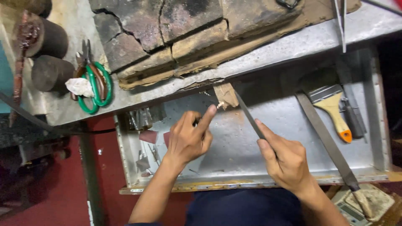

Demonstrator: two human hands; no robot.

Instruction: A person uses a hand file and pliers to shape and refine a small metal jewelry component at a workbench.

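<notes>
workpiece: small gold-coloured piece (220, 104) pressed against wooden peg (226, 95) at desk (268, 52) edge
left hand (189, 139): fingers pinched shut on the piece, index finger extended
right hand (285, 158): fingers closed around slim file (249, 115), tip near the peg
below: open metal drawer (251, 159) holding paintbrush (331, 104), large file (326, 144)
desk top: green-handled scissors (95, 86), cracked bricks (167, 29)

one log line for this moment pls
left hand: holds small piece on peg | right hand: file at peg | tray: brush
</notes>
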